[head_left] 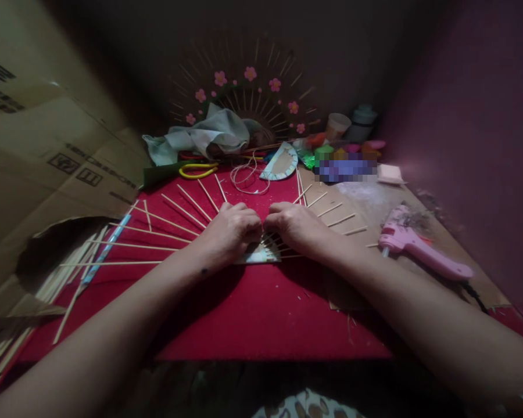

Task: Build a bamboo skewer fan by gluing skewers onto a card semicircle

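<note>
A fan frame of thin wooden sticks (pixel 143 246) lies spread on the red table top. Its sticks radiate from a small half-round patterned base piece (pixel 261 257). Over the middle of the frame, my left hand (pixel 233 232) is closed, its fingers curled and pinched together. My right hand (pixel 294 226) is closed too, with its fingertips almost meeting those of the left above the base piece. Whatever the fingers pinch is too small or hidden to make out. Just beyond the hands lies a loose loop of thin twine (pixel 250 186).
A pink glue gun (pixel 422 249) rests on cardboard at the right. Yellow-handled scissors (pixel 198 170), a half-round patterned piece (pixel 282 162) and a crumpled cloth (pixel 209 134) lie behind. A finished fan with pink flowers (pixel 250 74) stands at the back. A cardboard box (pixel 65 145) borders the left.
</note>
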A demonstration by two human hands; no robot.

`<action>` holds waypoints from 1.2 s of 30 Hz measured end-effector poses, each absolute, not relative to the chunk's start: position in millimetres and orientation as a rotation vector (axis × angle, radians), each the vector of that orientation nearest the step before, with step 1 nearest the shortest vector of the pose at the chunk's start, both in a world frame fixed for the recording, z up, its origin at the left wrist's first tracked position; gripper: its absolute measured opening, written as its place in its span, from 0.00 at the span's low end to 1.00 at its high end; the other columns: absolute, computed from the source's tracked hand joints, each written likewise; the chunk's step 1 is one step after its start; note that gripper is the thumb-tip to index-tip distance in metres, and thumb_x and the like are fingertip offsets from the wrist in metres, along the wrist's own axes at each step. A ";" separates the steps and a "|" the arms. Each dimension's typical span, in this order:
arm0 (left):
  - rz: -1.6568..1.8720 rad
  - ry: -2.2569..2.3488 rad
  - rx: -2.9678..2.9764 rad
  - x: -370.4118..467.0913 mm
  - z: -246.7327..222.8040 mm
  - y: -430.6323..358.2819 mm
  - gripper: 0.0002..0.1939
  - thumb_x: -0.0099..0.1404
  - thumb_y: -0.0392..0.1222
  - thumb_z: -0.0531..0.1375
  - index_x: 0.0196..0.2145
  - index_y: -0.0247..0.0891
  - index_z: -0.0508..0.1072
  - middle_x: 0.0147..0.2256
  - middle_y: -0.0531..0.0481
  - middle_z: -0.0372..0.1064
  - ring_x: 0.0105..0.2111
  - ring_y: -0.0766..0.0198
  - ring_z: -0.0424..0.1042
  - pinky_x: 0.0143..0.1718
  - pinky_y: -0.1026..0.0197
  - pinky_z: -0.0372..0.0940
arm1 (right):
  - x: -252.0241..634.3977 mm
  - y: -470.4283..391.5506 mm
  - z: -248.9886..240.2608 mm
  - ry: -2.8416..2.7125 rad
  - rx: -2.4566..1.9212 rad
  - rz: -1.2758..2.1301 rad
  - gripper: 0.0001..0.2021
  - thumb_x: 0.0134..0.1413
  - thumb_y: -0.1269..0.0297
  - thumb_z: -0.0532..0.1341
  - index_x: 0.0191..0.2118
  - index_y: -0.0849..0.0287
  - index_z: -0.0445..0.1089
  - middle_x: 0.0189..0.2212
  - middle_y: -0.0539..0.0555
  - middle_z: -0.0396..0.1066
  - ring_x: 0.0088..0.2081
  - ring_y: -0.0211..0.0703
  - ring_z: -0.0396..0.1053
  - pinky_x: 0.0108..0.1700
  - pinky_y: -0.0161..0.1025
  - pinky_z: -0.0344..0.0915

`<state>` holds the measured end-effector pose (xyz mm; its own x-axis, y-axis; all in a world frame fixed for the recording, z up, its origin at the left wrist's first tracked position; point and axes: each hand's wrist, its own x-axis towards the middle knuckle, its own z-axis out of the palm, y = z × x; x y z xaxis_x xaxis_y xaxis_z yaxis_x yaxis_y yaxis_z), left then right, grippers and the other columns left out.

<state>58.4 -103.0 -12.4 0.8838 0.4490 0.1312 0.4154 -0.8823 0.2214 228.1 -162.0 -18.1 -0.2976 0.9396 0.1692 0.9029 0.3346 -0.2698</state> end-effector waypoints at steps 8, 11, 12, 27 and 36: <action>0.289 0.649 2.885 58.5 -11.9 -104.4 0.08 0.59 0.34 0.56 0.23 0.36 0.69 0.28 0.50 0.69 0.34 0.59 0.64 0.39 0.54 0.51 | 226.1 -163.0 -14.3 -2.334 -1.690 0.156 0.12 0.56 0.72 0.55 0.29 0.59 0.76 0.28 0.52 0.64 0.28 0.37 0.56 0.28 0.37 0.45; 0.269 0.655 2.878 58.9 -12.0 -104.9 0.07 0.59 0.34 0.56 0.23 0.36 0.69 0.28 0.50 0.69 0.35 0.59 0.64 0.39 0.54 0.51 | 226.2 -162.7 -13.7 -2.346 -1.697 0.148 0.12 0.56 0.72 0.55 0.29 0.59 0.76 0.28 0.53 0.65 0.29 0.37 0.56 0.28 0.37 0.45; 0.264 0.662 2.878 59.0 -12.0 -105.1 0.07 0.59 0.34 0.57 0.24 0.36 0.69 0.28 0.50 0.69 0.35 0.58 0.64 0.38 0.54 0.51 | 225.9 -162.6 -13.3 -2.350 -1.698 0.144 0.12 0.57 0.72 0.55 0.29 0.59 0.76 0.28 0.53 0.65 0.29 0.38 0.56 0.28 0.37 0.45; 0.420 0.645 2.935 58.2 -17.5 -108.5 0.07 0.62 0.36 0.59 0.27 0.38 0.74 0.29 0.50 0.71 0.34 0.60 0.63 0.37 0.55 0.49 | 224.2 -159.4 -10.7 -2.404 -1.681 0.109 0.12 0.57 0.73 0.57 0.28 0.60 0.77 0.27 0.54 0.67 0.31 0.41 0.56 0.33 0.38 0.48; 0.469 0.678 2.862 57.1 -19.5 -107.0 0.09 0.63 0.38 0.58 0.28 0.38 0.78 0.40 0.43 0.67 0.41 0.55 0.64 0.43 0.51 0.55 | 224.1 -158.9 -13.5 -2.361 -1.651 0.189 0.10 0.55 0.74 0.58 0.31 0.61 0.78 0.30 0.55 0.70 0.33 0.40 0.62 0.35 0.36 0.54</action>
